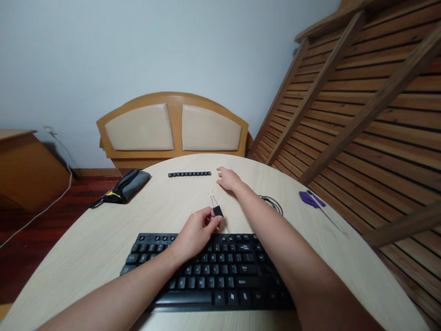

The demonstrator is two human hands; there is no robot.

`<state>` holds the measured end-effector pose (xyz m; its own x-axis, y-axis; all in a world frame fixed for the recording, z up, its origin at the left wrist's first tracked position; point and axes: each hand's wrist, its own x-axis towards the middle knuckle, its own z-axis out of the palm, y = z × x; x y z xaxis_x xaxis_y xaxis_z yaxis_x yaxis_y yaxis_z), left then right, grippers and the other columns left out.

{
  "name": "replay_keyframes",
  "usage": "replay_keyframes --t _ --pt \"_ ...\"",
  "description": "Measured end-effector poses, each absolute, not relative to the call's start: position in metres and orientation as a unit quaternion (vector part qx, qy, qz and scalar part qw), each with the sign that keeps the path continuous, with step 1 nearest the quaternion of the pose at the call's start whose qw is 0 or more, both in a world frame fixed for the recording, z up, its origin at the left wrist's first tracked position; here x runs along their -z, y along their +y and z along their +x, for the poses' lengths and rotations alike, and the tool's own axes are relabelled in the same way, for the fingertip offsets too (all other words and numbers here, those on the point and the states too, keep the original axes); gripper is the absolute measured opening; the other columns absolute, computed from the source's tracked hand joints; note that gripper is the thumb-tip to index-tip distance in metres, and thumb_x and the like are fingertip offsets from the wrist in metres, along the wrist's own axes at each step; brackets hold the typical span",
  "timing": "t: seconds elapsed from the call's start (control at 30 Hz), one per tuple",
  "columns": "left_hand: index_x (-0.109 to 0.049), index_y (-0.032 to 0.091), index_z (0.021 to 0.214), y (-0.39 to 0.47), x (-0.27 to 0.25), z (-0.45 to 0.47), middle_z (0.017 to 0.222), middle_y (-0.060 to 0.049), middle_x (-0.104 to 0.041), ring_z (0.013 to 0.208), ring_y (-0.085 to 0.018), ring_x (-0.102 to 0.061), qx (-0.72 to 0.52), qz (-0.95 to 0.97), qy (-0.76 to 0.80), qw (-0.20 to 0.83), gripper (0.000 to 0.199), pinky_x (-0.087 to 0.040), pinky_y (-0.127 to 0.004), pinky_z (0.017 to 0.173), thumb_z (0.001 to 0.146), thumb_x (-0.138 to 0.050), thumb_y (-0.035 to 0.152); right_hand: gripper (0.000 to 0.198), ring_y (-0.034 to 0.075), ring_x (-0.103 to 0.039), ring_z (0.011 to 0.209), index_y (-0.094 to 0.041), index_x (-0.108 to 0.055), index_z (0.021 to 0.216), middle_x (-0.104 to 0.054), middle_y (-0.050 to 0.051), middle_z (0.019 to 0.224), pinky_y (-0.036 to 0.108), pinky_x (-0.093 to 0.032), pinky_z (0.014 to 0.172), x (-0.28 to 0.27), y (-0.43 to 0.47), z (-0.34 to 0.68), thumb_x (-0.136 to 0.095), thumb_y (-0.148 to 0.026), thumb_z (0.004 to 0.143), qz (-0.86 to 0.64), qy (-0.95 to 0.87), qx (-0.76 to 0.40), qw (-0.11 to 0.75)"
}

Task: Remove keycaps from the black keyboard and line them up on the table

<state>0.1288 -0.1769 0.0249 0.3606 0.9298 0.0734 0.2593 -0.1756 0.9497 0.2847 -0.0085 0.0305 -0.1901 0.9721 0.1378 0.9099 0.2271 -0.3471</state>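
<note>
My left hand (200, 230) is closed on a keycap puller (217, 211) with a black handle and thin wire prongs pointing away from me. It is above the top edge of a black keyboard (182, 296). Along the keyboard's top row, several bare switches show where there are no caps; my forearms cover parts of the keys. Farther out, my right hand (228, 179) reaches over the table with its fingers apart and no object visible in them. Just left of its fingertips lies a straight row of black keycaps (189, 174).
All this lies on a round pale table (86, 243). A dark pouch with a yellow patch (126, 187) is at the left. A coiled black cable (274, 203) sits past my right forearm. Farther right are a purple cloth (308, 198) and a thin brush (327, 214).
</note>
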Motion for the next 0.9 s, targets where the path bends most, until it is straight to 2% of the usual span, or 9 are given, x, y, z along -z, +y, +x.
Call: replay_keyframes --t 0.13,0.23,0.3,0.4,0.5,0.63,0.77,0.9 --pt "-0.056 0.017 0.075 -0.178 -0.026 0.129 0.068 -0.001 -0.064 0.065 -0.017 -0.059 -0.358 0.683 0.433 0.467 0.024 -0.044 -0.028 0.064 0.091 -0.052 0.034 0.034 0.024 -0.060 0.107 -0.017 -0.057 0.123 -0.059 0.010 0.124 0.046 -0.050 0.091 -0.042 -0.050 0.304 -0.058 -0.033 0.094 -0.596 -0.785 -0.100 0.134" --pt "-0.058 0.016 0.076 -0.178 -0.027 0.128 0.070 -0.003 -0.065 0.066 -0.017 -0.059 -0.353 0.693 0.424 0.464 0.025 -0.044 -0.029 0.065 0.091 -0.053 0.035 0.033 0.025 -0.060 0.113 -0.018 -0.062 0.122 -0.067 0.011 0.120 0.037 -0.044 0.096 -0.050 -0.093 0.317 -0.060 -0.026 0.090 -0.589 -0.791 -0.106 0.126" --pt "-0.059 0.017 0.075 -0.178 -0.028 0.128 0.070 -0.004 -0.066 0.066 -0.017 -0.059 -0.351 0.699 0.421 0.460 0.025 -0.044 -0.029 0.065 0.091 -0.054 0.035 0.026 0.025 -0.063 0.106 -0.019 -0.069 0.111 -0.070 0.011 0.113 0.035 -0.045 0.090 -0.056 -0.121 0.326 -0.056 -0.028 0.091 -0.585 -0.794 -0.116 0.118" --pt "-0.059 0.017 0.074 -0.179 -0.029 0.129 0.070 -0.004 -0.067 0.067 -0.017 -0.060 -0.349 0.701 0.420 0.459 0.025 -0.044 -0.029 0.065 0.091 -0.054 0.035 0.024 0.022 -0.068 0.085 -0.021 -0.074 0.092 -0.075 0.006 0.092 0.030 -0.047 0.074 -0.064 -0.157 0.338 -0.052 -0.030 0.091 -0.569 -0.802 -0.151 0.100" --pt "-0.060 0.016 0.074 -0.179 -0.029 0.129 0.071 -0.004 -0.067 0.068 -0.018 -0.060 -0.347 0.703 0.418 0.460 0.026 -0.044 -0.029 0.066 0.091 -0.054 0.036 0.027 0.019 -0.067 0.074 -0.022 -0.074 0.087 -0.075 0.003 0.082 0.027 -0.046 0.064 -0.064 -0.184 0.346 -0.051 -0.036 0.092 -0.549 -0.806 -0.200 0.093" --pt "-0.062 0.016 0.075 -0.179 -0.029 0.128 0.071 -0.004 -0.067 0.068 -0.017 -0.060 -0.348 0.705 0.409 0.463 0.026 -0.044 -0.029 0.066 0.091 -0.055 0.036 0.023 0.018 -0.066 0.085 -0.023 -0.072 0.094 -0.073 0.002 0.093 0.028 -0.047 0.076 -0.056 -0.205 0.348 -0.055 -0.039 0.090 -0.507 -0.802 -0.278 0.150" --pt "-0.063 0.016 0.077 -0.181 -0.031 0.126 0.071 -0.003 -0.066 0.069 -0.017 -0.059 -0.338 0.714 0.398 0.466 0.025 -0.044 -0.028 0.066 0.091 -0.055 0.035 0.018 0.019 -0.064 0.093 -0.023 -0.071 0.096 -0.072 0.002 0.098 0.031 -0.045 0.084 -0.049 -0.213 0.346 -0.058 -0.035 0.089 -0.503 -0.802 -0.254 0.197" --pt "-0.063 0.016 0.076 -0.183 -0.033 0.127 0.071 -0.003 -0.066 0.068 -0.017 -0.058 -0.332 0.723 0.399 0.456 0.026 -0.043 -0.028 0.065 0.091 -0.055 0.034 0.016 0.019 -0.063 0.095 -0.023 -0.070 0.098 -0.070 0.003 0.101 0.031 -0.045 0.087 -0.048 -0.212 0.347 -0.058 -0.027 0.088 -0.486 -0.813 -0.250 0.201"
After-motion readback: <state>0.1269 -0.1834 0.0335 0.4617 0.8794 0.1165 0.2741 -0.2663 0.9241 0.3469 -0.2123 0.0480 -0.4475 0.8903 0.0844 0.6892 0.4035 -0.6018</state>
